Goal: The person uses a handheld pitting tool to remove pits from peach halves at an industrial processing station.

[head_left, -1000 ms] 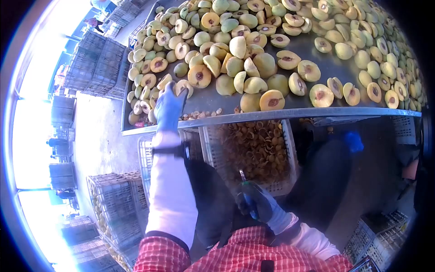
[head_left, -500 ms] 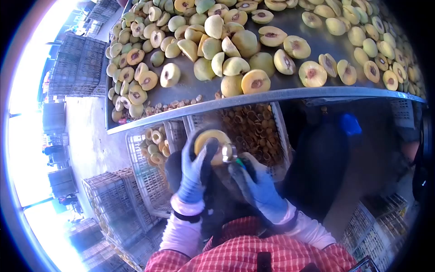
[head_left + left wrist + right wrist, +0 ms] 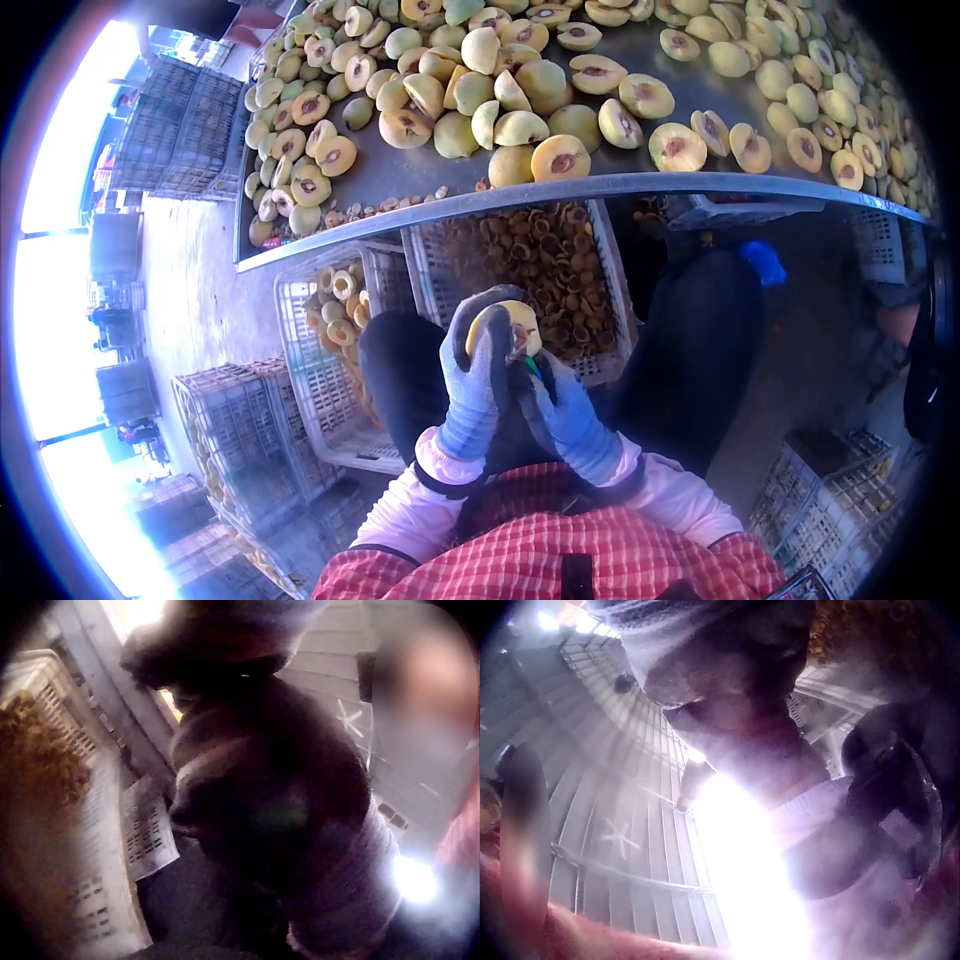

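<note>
Both hands meet in front of the lap in the head view, in blue gloves with dark palms. My left hand (image 3: 473,375) grips a yellow peach half (image 3: 521,318), cut side toward the right. My right hand (image 3: 578,418) holds a pitting tool (image 3: 534,367) with a green handle; its metal end is at the cut face, largely covered by fingers and fruit. Both wrist views are dark and show gloves mostly, with the peach hidden.
Ahead stands a metal table (image 3: 385,168) heaped with peach halves (image 3: 561,158). Beneath its edge are a crate (image 3: 618,300) of brown scraps and, left of it, a crate (image 3: 305,385) with hollowed halves. Stacked crates (image 3: 245,430) stand at left.
My left hand left the table's near left part with a peach half and came back to the lap. My right hand rose with the tool to meet it, and both then drew closer together.
</note>
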{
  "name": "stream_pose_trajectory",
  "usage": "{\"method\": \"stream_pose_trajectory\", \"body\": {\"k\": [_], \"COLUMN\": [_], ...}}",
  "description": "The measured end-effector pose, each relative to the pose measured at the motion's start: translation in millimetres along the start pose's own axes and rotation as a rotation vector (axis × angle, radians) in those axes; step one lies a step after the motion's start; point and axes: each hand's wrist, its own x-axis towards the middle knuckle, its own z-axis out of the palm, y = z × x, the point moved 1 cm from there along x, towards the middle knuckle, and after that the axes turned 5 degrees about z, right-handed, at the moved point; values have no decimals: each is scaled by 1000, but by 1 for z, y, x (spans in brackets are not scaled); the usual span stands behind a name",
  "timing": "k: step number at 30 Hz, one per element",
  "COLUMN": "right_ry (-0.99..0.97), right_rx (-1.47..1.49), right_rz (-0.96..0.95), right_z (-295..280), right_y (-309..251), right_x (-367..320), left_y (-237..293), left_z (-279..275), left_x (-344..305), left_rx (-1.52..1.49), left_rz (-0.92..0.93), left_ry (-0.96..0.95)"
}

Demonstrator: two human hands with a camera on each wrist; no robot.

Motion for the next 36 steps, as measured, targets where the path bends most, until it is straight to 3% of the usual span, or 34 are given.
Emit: {"method": "stream_pose_trajectory", "body": {"k": [2, 4, 5, 6, 8, 9, 12, 13, 14, 16, 17, 18, 19, 23, 26, 28, 30, 32, 33, 34, 35, 36], "right_ry": [-2, -293, -436, -558, -791, -816, -947, -936, -923, -738, -603, -462, -222, -8, 38, 172, 152, 122, 100, 54, 74, 84], "right_rx": [6, 570, 862, 1114, 1644, 1768, 1984, 1905, 1829, 1737, 1400, 1067, 698, 59, -171, -54, 164, 82, 235, 388, 477, 568], "right_rz": [-31, 561, 705, 893, 928, 1000, 901, 851, 804, 835, 769, 693, 734, 142, 16, 171, 423, 340, 457, 576, 562, 567], "right_z": [1, -6, -5, -5, -3, -3, 8, 7, 5, -6, -7, -9, -8, 6, -4, -11, -22, -24, -25, -22, -20, -20], "right_y": [8, 5, 4, 3, 6, 9, 19, 19, 19, 10, 13, 16, 3, 12, 11, 21, 55, 52, 40, 33, 61, 94], "right_x": [-3, -6, -8, -10, -12, -13, -16, -15, -15, 0, 2, 5, 9, 23, 25, 25, 19, 19, 20, 22, 16, 10], "left_y": [-3, -1, -3, 0, 4, 0, -4, -20, -33, -42, -37, -27, -16, 0, 7, 11, 13, 15, 37, 38, 28, 27], "left_z": [-4, -11, -14, -17, -21, -20, -13, -16, -16, -24, -34, -39, -42, -39, -42, -56, -98, -161, -166, -178, -203, -186], "left_x": [0, 6, 15, 21, 29, 27, 5, 1, -11, -16, -19, -20, -19, -18, -15, -13, 11, 55, 70, 82, 105, 125], "left_rx": [87, 193, 301, 354, 457, 409, -102, -134, -575, -632, -273, -283, -197, 183, 461, 152, 204, 717, 1346, 1470, 1458, 1338], "left_rz": [52, 119, 357, 408, 507, 385, -188, -194, -522, -484, -259, -210, -178, 8, 259, 78, 229, 283, 304, 186, 342, 402], "left_ry": [-63, -156, -232, -307, -461, -442, -299, -249, 15, 194, 162, 141, 113, -19, -92, 99, 272, 274, 208, 50, -132, -8]}}
